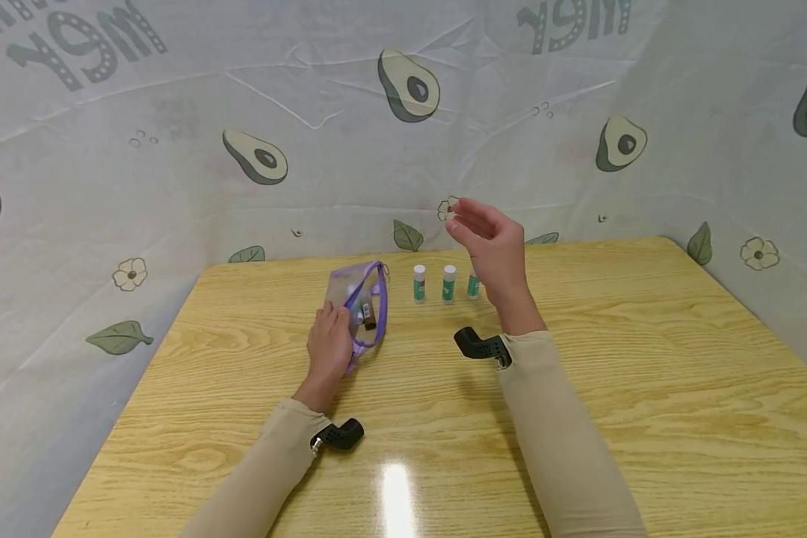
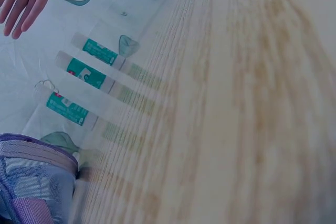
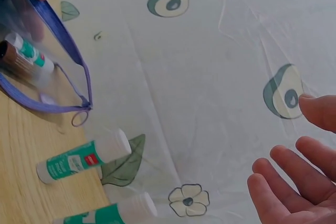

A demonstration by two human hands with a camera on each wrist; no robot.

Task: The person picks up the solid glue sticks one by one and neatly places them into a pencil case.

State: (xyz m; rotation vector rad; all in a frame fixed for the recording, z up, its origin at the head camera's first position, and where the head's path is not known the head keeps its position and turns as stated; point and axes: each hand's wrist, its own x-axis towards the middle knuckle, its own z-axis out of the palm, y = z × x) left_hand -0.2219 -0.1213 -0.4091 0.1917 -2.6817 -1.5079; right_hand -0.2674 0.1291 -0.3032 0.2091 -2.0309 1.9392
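Observation:
A clear zip pouch [image 1: 358, 288] with purple edging lies with its mouth open toward the right on the wooden table. My left hand [image 1: 331, 336] grips its near left side. Inside show a glue stick [image 3: 32, 52] with a green label and a dark brown cylinder [image 1: 368, 315]. To the pouch's right, three white-capped glue sticks with green labels stand upright in a row: the left one [image 1: 419, 285], the middle one [image 1: 448, 285] and the right one [image 1: 473, 286], partly hidden by my right hand [image 1: 498, 250]. That hand is raised, fingers loosely bent, holding nothing.
The table [image 1: 645, 359] ends at the back against a pale cloth [image 1: 336, 179] printed with avocados, leaves and flowers. A black wrist camera [image 1: 480, 345] sits on the right sleeve and another camera [image 1: 341, 435] on the left.

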